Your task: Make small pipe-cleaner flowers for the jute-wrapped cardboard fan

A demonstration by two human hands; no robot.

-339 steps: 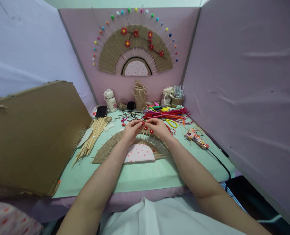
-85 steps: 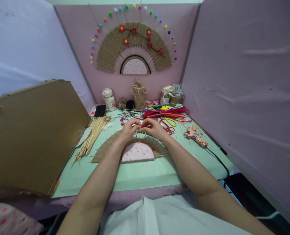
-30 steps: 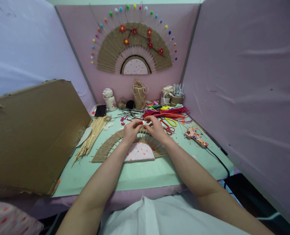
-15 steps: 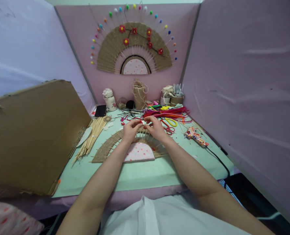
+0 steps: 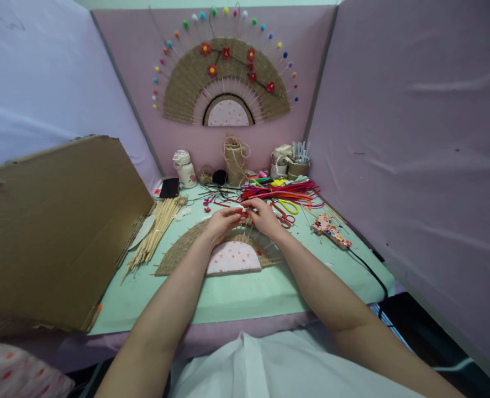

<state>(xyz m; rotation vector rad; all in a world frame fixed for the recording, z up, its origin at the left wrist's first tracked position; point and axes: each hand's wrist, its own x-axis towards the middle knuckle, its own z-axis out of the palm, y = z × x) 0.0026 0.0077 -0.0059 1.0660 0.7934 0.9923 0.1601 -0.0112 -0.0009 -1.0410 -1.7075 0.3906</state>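
My left hand [image 5: 222, 223] and my right hand [image 5: 263, 216] meet over the table, their fingertips pinched on a small red piece [image 5: 243, 213], which looks like part of a pipe-cleaner flower; the fingers hide most of it. Beneath both hands lies a half-round fan [image 5: 178, 249] of woven twine on thin sticks, with a pink dotted half-circle [image 5: 234, 257] at its centre. Just beyond the hands are a heap of red and pink pipe cleaners [image 5: 278, 190] and red-handled scissors [image 5: 285, 218]. A tiny red flower [image 5: 207, 210] rests left of my fingers.
A patterned glue gun [image 5: 331, 231] with a black cord lies at right. Wooden sticks [image 5: 156, 232] and a large cardboard sheet [image 5: 58, 232] are at left. A jar [image 5: 184, 169] and twine roll [image 5: 235, 161] stand behind. A finished fan [image 5: 182, 83] hangs on the wall.
My left hand has shifted slightly down and turned, and its fingers now lie closer to the right hand's. More of the red piece shows between the fingertips.
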